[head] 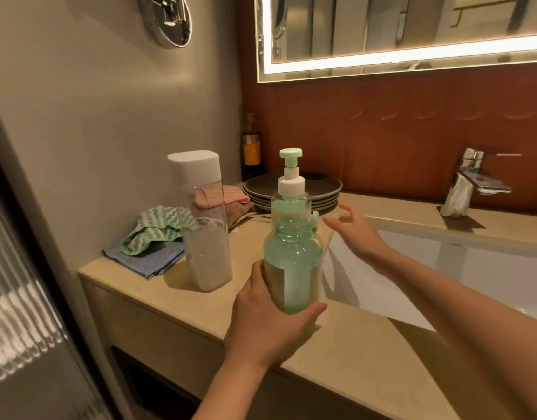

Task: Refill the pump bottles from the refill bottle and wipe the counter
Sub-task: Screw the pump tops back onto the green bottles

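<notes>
My left hand (270, 325) grips the lower part of a clear refill bottle (293, 268) with green liquid; its neck is uncapped. Right behind it stands a pump bottle (290, 192) with a white collar and mint-green pump head. A small green cap (315, 219) lies on the beige counter (352, 344) beside the pump bottle. My right hand (352, 228) hovers just right of the cap, fingers spread and relaxed, holding nothing. A tall clear bottle (205, 231) with a white square top stands to the left. Cloths, one green-and-white (158, 228) on a blue one (146, 259), lie by the wall.
A stack of dark plates (322, 192) and a dark glass bottle (252, 147) stand at the back. Pink and brown cloths (231, 201) lie behind the tall bottle. The white sink basin (443, 268) and chrome faucet (470, 183) fill the right. A lit mirror (412, 31) hangs above.
</notes>
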